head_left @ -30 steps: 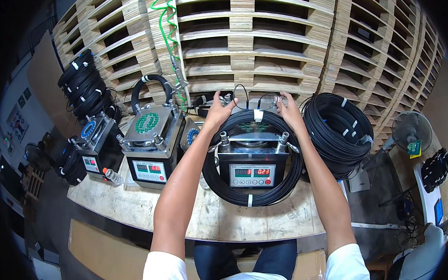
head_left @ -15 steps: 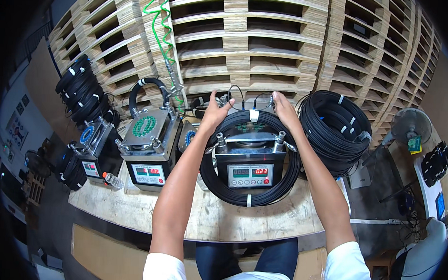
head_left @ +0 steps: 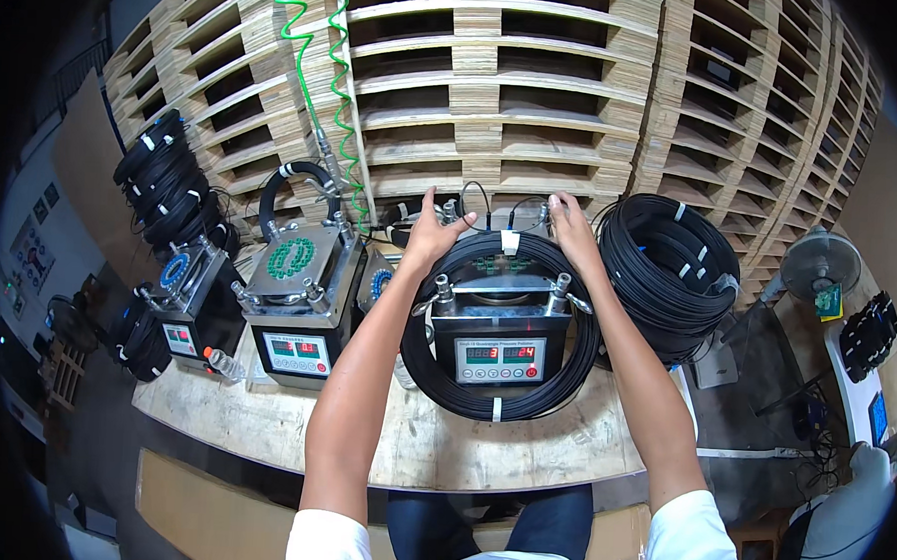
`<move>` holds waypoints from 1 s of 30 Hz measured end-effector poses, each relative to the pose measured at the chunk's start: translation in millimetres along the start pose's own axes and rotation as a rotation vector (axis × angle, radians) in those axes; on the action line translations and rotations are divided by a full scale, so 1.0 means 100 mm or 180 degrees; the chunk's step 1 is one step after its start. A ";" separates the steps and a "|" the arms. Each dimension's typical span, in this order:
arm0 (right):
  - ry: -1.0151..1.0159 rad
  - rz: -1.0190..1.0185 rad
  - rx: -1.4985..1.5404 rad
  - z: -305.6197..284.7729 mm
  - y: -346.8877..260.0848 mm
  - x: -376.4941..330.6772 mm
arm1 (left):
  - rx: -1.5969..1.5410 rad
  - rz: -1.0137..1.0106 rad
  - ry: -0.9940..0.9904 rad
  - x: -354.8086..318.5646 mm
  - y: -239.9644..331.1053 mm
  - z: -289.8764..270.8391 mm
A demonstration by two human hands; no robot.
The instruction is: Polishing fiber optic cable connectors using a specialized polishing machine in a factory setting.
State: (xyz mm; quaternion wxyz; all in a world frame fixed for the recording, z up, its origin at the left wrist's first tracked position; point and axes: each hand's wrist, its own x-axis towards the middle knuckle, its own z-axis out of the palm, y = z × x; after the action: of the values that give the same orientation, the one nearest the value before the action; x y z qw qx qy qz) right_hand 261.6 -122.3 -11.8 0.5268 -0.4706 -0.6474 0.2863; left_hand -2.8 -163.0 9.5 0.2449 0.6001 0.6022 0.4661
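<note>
A black polishing machine [head_left: 502, 334] with a steel top and a lit red display stands before me. A ring of coiled black cable [head_left: 498, 409], tied with white bands, hangs around its front, and thin cable ends arch over its back. My left hand [head_left: 436, 234] is at the machine's back left corner, thumb and forefinger spread beside a metal clamp post. At the back right corner my right hand [head_left: 572, 230] has its fingers stretched out against another clamp post [head_left: 549, 206]. Some of its fingers are hidden. Two front clamp posts [head_left: 446, 292] show between my forearms.
Two similar machines [head_left: 297, 318] stand on the wooden table [head_left: 292, 428] to the left, with a small bottle [head_left: 227, 362] between them. Stacked black cable coils [head_left: 669, 280] stand to the right. Pallets [head_left: 475, 121] rise behind, with a green coiled air hose [head_left: 308, 64] hanging down.
My hands stay at the machine's two back corners, with little finger movement. The display's lit digits have changed. The whole view has shifted slightly.
</note>
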 end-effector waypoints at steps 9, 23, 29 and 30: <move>-0.0171 0.0196 -0.0402 0.02 0.07 0.07 | 0.0005 -0.0231 0.0049 -0.01 0.03 0.02; -0.0186 0.0288 -0.0081 -0.01 -0.09 -0.03 | -0.0030 -0.0116 -0.0001 -0.09 0.13 -0.02; -0.0062 -0.0076 -0.0655 0.00 -0.02 0.00 | -0.0062 -0.0126 0.0054 -0.05 0.08 0.01; -0.0071 -0.0073 -0.0656 0.00 -0.02 0.00 | -0.0055 -0.0160 0.0066 -0.05 0.06 0.01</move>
State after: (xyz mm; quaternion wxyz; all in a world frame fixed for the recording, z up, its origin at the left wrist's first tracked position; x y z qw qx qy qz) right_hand 261.0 -122.6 -10.3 0.4715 -0.5117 -0.6846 0.2173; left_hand 1.9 -168.3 13.2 0.2554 0.5778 0.6155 0.4712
